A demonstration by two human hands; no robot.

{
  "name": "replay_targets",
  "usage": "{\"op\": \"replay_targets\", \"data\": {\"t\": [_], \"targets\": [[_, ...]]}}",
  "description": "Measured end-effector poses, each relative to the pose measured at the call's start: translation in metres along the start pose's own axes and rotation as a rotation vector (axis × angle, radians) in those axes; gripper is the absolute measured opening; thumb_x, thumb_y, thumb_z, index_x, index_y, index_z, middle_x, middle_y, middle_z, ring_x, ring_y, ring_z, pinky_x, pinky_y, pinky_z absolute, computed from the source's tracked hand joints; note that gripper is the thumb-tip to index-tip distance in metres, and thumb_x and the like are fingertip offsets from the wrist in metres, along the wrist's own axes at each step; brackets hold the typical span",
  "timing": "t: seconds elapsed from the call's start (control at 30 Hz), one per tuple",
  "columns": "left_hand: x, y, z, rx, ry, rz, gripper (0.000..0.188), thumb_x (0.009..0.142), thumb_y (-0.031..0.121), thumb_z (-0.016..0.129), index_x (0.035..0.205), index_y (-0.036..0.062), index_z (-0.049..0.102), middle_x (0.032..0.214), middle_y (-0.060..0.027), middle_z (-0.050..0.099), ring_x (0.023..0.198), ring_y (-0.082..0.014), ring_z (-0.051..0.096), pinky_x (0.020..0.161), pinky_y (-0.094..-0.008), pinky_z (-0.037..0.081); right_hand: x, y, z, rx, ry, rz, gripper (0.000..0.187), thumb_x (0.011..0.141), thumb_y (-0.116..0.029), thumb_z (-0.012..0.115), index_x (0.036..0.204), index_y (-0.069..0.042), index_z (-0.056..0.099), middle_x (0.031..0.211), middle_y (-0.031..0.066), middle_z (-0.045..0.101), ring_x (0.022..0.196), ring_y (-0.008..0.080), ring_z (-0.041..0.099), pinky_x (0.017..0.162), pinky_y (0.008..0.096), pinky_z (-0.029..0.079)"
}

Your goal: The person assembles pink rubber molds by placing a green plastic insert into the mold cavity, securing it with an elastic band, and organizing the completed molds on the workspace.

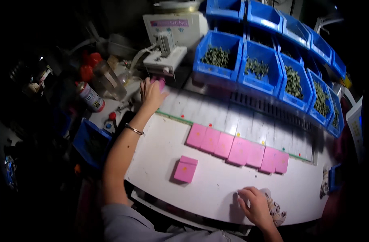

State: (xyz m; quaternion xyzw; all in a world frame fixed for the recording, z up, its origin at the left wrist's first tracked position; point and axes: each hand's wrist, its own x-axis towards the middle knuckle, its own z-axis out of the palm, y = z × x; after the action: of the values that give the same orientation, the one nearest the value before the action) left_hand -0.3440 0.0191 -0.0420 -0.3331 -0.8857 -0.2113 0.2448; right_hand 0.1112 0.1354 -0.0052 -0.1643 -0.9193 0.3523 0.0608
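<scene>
My left hand (151, 97) reaches to the far left of the white table, closed on a pink block (159, 84) at the foot of a small white machine (165, 60). The fingers hide part of that block. My right hand (254, 205) is low over the near edge, its fingers loosely bent and apart, with nothing visible in them. Beside it lies a crumpled patterned cloth (277, 213). Several pink blocks (239, 151) stand in a slanting row along a green-edged strip. One more pink block (186, 169), with a small yellow mark, sits alone nearer to me.
Blue bins (221, 56) holding small dark-green parts are stacked at the back right. A grey lined panel (249, 121) slopes below them. To the left are a spray can (90, 97), a clear bottle (110, 80) and a lower blue bin (91, 141).
</scene>
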Motion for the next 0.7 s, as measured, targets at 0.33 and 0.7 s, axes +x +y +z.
{"op": "replay_targets", "data": {"t": [0.33, 0.7], "targets": [[-0.169, 0.151, -0.121, -0.136, -0.739, -0.044, 0.069, 0.071, 0.037, 0.072, 0.124, 0.0005, 0.046, 0.104, -0.0210, 0.052, 0.088, -0.0358, 0.058, 0.080, -0.0396, 0.048, -0.003, -0.007, 0.010, 0.130, 0.075, -0.038, 0.019, 0.078, 0.000, 0.061, 0.097, -0.001, 0.059, 0.087, 0.0128, 0.059, 0.077, 0.0304, 0.059, 0.068, 0.0360, 0.048], [-0.183, 0.223, -0.157, -0.689, -0.832, -0.108, 0.069, 0.067, 0.019, 0.074, 0.124, -0.0058, 0.046, 0.092, -0.0154, 0.055, 0.082, -0.0232, 0.058, 0.071, -0.0324, 0.048, -0.005, -0.020, 0.019, -0.086, 0.459, -0.280, 0.030, 0.070, 0.002, 0.061, 0.100, 0.005, 0.059, 0.082, 0.0128, 0.056, 0.066, 0.0250, 0.059, 0.054, 0.0304, 0.049]]}}
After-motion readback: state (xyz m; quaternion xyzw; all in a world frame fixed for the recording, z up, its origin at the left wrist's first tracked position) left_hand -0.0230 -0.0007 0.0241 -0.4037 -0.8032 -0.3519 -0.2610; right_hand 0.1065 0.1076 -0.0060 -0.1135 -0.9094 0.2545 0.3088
